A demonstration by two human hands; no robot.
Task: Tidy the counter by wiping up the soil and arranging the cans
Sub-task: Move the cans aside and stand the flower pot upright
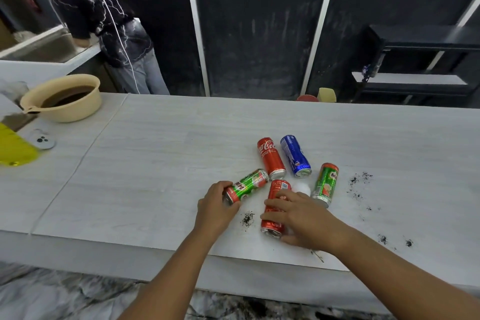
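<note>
Several drink cans lie on their sides on the pale counter (161, 153). My left hand (215, 205) grips the near end of a green can (249, 184). My right hand (298, 215) curls over a red can (275, 223) lying lengthwise toward me. Behind them lie a red cola can (270, 158) and a blue can (295, 156). Another green can (326, 184) lies to the right. A white wad (302, 187) sits between the red and green cans. Black soil (248, 218) is scattered between my hands, and more soil (358, 184) speckles the counter at right.
A beige basin (78, 109) of dark water stands at the counter's far left, beside a phone (42, 140) and a yellow object (14, 149). A person (104, 21) stands at a sink behind. A black shelf (420, 70) is at back right.
</note>
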